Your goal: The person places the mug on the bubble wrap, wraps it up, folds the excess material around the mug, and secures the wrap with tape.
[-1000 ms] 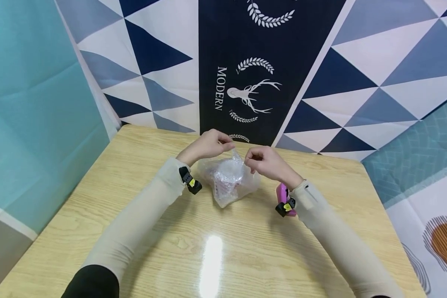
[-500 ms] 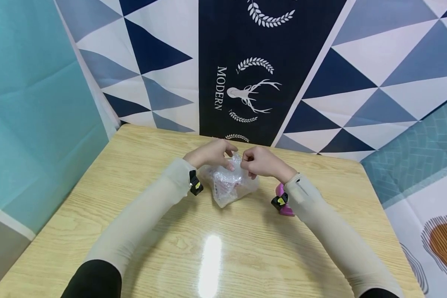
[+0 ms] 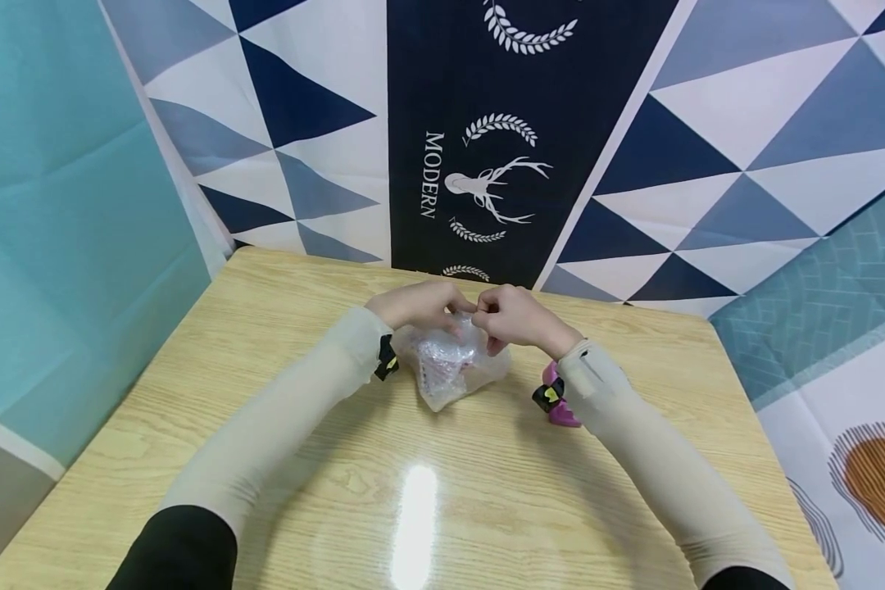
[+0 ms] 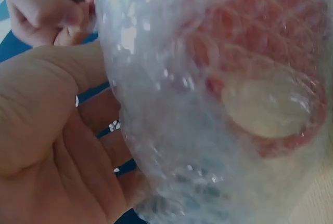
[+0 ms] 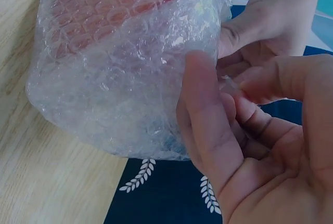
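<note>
A bundle of clear bubble wrap [image 3: 453, 365] with something reddish-pink inside lies on the wooden table [image 3: 280, 459]. My left hand [image 3: 420, 305] and right hand [image 3: 507, 315] meet at its top far edge and pinch the loose wrap there. In the left wrist view the bubble wrap [image 4: 218, 99] fills the frame, a pale round shape showing inside it, with my left hand's palm [image 4: 47, 146] beside it. In the right wrist view my right hand's fingers [image 5: 208, 125] curl onto the edge of the bubble wrap [image 5: 125, 63].
A small magenta object [image 3: 560, 406] lies on the table, partly hidden under my right wrist. A patterned cloth backdrop [image 3: 487, 139] hangs just behind the table's far edge. Bare tabletop stretches toward me.
Both hands have dropped lower and come together on top of the bundle, closing its raised loose edge down.
</note>
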### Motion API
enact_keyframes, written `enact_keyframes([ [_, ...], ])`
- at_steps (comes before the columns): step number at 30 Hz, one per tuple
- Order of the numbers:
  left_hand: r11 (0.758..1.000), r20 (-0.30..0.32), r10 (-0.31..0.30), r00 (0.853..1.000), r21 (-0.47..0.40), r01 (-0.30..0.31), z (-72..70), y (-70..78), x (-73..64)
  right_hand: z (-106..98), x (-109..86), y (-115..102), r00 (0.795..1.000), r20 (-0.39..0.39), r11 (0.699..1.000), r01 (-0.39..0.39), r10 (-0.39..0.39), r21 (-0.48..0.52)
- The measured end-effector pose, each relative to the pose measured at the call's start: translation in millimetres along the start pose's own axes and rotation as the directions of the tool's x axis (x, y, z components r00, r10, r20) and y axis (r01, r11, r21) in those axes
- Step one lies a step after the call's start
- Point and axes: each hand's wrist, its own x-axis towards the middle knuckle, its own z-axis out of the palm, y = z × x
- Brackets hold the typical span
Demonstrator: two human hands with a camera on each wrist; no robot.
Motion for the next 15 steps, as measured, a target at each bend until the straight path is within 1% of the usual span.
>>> enact_keyframes([
  [3, 1.000, 0.022, 0.022, 1.000, -0.022, -0.022, -1.7, -4.4, 0.1, -1.0, -0.1, -0.1, 1.000, 0.015, 1.000, -0.009, 0.009, 0.017],
  [5, 0.999, 0.033, 0.031, 0.999, -0.028, -0.030, -2.3, -6.5, 0.4, -1.2, 0.6, 0.3, 0.999, 0.035, 1.000, -0.002, 0.001, 0.026],
  [9, 0.999, 0.058, 0.033, 0.998, -0.041, -0.030, -4.1, -7.8, 0.0, -0.8, 1.9, 0.6, 0.998, 0.055, 0.999, 0.001, -0.003, 0.040],
  [15, 0.997, 0.081, 0.032, 0.996, -0.069, -0.026, -5.9, -7.7, -0.3, 0.7, 2.0, -0.9, 0.999, 0.041, 1.000, -0.014, 0.013, 0.017],
])
